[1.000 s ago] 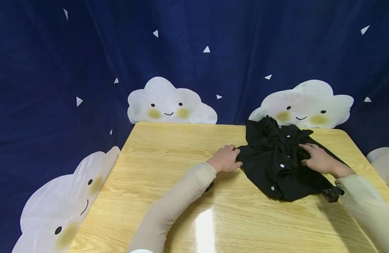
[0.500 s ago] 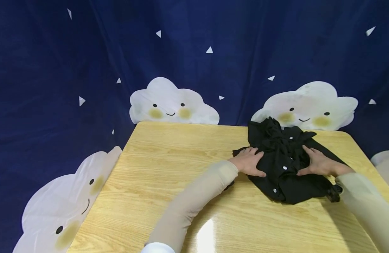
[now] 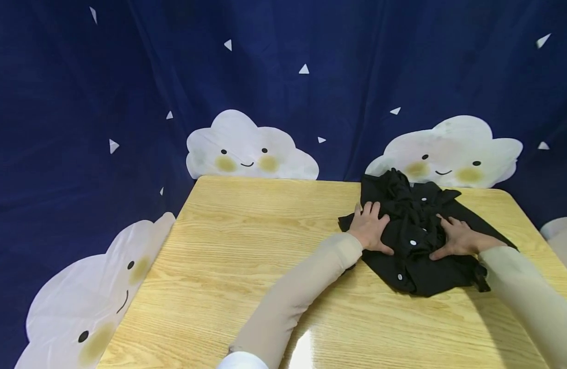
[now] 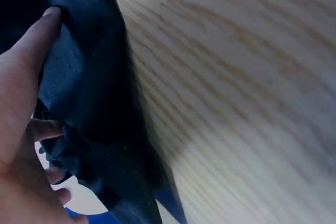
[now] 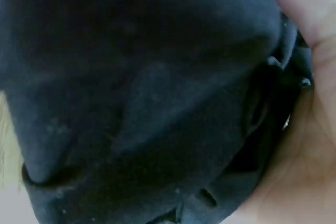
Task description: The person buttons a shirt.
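Observation:
A rumpled black shirt with white buttons (image 3: 424, 274) lies in a loose heap toward the right side of the table. My left hand (image 3: 370, 225) rests on its left part, fingers spread apart. In the left wrist view the thumb (image 4: 39, 35) lies flat along the dark cloth (image 4: 100, 77). On the right side of the heap my right hand (image 3: 459, 238) touches the fabric, with thumb and fingers wide apart. Dark folds (image 5: 157, 103) fill most of the right wrist view, beside the palm (image 5: 299, 156); the fingertips are hidden there.
The wooden table (image 3: 228, 241) has its far edge against a dark blue curtain (image 3: 265, 61) printed with white clouds (image 3: 251, 138). The shirt reaches that far edge at the right. Bare wood extends left of the shirt.
My left hand has moved right from the shirt's left edge onto the cloth, and its fingers have spread. My right hand's thumb and fingers have opened apart; the shirt lies nearly as before.

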`<move>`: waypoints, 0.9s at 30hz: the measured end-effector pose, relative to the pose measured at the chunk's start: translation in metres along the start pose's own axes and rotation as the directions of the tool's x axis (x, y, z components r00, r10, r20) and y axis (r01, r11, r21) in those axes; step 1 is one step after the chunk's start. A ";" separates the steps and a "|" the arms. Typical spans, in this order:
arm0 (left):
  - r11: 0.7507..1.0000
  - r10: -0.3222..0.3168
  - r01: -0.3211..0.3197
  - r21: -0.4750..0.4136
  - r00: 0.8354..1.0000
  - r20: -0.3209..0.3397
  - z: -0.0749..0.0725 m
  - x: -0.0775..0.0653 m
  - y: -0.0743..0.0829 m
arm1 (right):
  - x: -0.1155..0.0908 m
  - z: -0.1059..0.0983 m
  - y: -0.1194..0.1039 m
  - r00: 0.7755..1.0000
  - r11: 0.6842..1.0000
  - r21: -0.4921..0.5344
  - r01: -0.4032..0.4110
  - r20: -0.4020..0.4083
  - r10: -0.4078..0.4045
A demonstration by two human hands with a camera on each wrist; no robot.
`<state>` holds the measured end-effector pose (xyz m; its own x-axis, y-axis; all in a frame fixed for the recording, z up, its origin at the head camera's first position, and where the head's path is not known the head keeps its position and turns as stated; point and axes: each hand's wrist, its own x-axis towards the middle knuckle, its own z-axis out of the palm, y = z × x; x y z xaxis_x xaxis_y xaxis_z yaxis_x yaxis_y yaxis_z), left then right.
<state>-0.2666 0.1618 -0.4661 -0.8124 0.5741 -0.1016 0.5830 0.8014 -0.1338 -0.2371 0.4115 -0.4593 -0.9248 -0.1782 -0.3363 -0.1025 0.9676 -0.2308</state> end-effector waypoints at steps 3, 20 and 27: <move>1.000 0.013 -0.013 0.002 1.000 0.027 0.001 0.003 0.001 | -0.001 -0.002 -0.003 1.000 0.998 -0.063 -0.029 0.004 0.029; 0.992 0.073 -0.046 -0.118 0.968 0.240 0.008 0.009 -0.005 | 0.011 0.002 -0.003 1.000 0.999 -0.045 -0.009 0.020 0.010; 0.991 0.090 -0.061 -0.118 0.964 0.251 0.008 0.005 -0.004 | 0.011 0.003 -0.008 0.999 1.000 -0.023 -0.014 0.031 0.015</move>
<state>-0.2727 0.1601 -0.4744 -0.7297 0.5830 -0.3572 0.6271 0.7789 -0.0098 -0.2457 0.4017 -0.4636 -0.9144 -0.1695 -0.3676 -0.0980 0.9738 -0.2052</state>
